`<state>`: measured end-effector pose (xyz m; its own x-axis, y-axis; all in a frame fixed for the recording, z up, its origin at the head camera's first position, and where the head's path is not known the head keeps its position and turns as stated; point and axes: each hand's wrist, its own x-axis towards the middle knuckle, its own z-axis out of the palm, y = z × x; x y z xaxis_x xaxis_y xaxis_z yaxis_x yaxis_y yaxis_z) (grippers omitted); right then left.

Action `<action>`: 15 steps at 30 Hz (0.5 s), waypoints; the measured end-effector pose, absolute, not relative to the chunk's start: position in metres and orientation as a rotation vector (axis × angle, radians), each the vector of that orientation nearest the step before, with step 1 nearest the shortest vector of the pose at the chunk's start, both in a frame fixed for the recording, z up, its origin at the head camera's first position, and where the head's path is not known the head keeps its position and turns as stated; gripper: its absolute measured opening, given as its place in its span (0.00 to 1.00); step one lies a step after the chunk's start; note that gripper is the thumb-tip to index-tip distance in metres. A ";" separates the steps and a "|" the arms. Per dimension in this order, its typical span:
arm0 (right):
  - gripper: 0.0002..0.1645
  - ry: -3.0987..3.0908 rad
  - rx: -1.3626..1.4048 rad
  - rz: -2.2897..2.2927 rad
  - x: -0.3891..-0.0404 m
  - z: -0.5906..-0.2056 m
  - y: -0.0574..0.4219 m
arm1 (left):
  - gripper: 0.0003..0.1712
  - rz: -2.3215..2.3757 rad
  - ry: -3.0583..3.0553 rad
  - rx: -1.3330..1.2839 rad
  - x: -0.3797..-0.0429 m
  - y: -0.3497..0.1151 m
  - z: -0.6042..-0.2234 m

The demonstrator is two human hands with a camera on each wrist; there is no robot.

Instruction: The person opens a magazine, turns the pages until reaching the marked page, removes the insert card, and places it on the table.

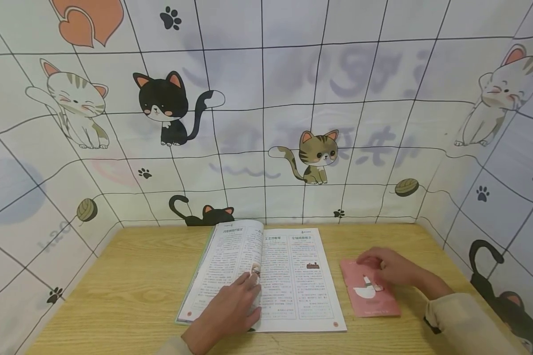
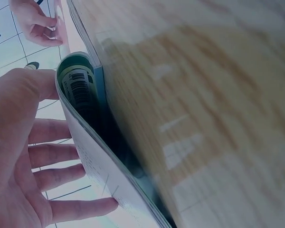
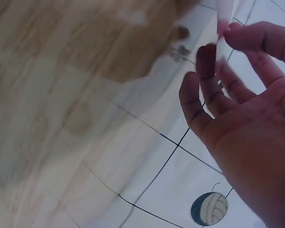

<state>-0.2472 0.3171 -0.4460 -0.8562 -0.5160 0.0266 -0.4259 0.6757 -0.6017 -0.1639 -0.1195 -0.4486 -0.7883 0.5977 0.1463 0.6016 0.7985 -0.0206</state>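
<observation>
An open magazine (image 1: 308,301) with printed text lies on the table, its left pages bowed up towards the fold. My left hand (image 1: 232,306) rests on it near the fold, fingers spread and fairly straight. In the left wrist view, the fingertips touch the curved pages (image 2: 92,147), and a barcode (image 2: 79,88) shows inside the curl. Right of the magazine is a pink booklet (image 1: 353,276) with a white picture on its cover. My right hand (image 1: 393,267) is over its upper right part. The right wrist view shows thumb and fingers pinching the booklet's thin edge (image 3: 223,19).
The wooden table (image 1: 146,266) ends at a white grid-patterned cloth wall (image 1: 248,172) with cartoon cats, which also rises at both sides. The booklet and the magazine lie a short gap apart.
</observation>
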 end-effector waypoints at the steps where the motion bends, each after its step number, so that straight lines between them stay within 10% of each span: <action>1: 0.27 2.752 -0.755 -0.899 -0.247 -0.447 0.316 | 0.25 -0.038 -2.840 -0.950 -0.164 -0.120 -0.448; 15: 0.22 2.843 -0.809 -0.676 -0.244 -0.452 0.305 | 0.25 -0.033 -2.824 -0.943 -0.163 -0.122 -0.447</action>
